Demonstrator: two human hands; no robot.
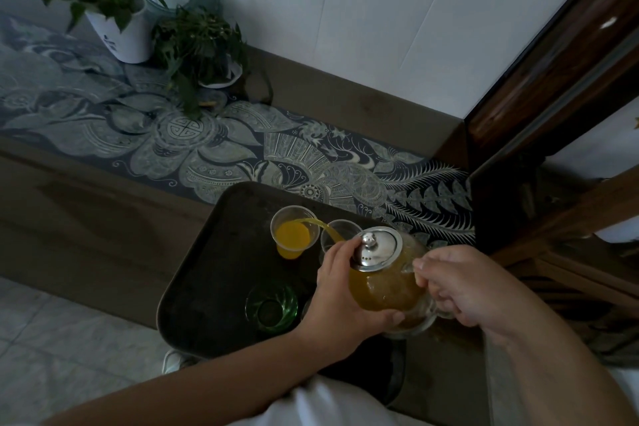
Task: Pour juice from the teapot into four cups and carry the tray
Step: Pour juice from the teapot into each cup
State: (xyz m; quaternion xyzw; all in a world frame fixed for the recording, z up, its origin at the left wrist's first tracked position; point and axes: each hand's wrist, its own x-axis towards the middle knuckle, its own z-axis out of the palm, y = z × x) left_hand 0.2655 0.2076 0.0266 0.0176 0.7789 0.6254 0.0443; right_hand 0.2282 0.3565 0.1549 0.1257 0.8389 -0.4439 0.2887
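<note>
1. A person tips a glass teapot point(387, 284) of orange juice over a dark tray point(207, 273), sending a thin stream point(321, 225) arcing from the spout into a clear cup point(294, 231) at the tray's far side.
2. The left hand point(340, 297) is wrapped around the teapot: the thumb lies under the glass belly, the fingers curl up its near side, and one fingertip presses the rim of the steel lid point(377, 248).
3. The right hand point(463, 290) is closed around the teapot's glass handle at the right, fingers curled tight.
4. The clear cup being filled is roughly half full of juice; a second clear cup point(340, 235) stands just beside it to the right, under the stream's path, and looks empty.
5. A green glass cup point(272, 309) sits nearer the person on the tray, partly behind the left wrist; a fourth cup cannot be made out.
6. The tray rests on a low surface covered by a patterned runner point(214, 149), with two potted plants point(114, 10) well apart at the far left.
7. The white pot carries a small dark mark, too blurred to read.
</note>
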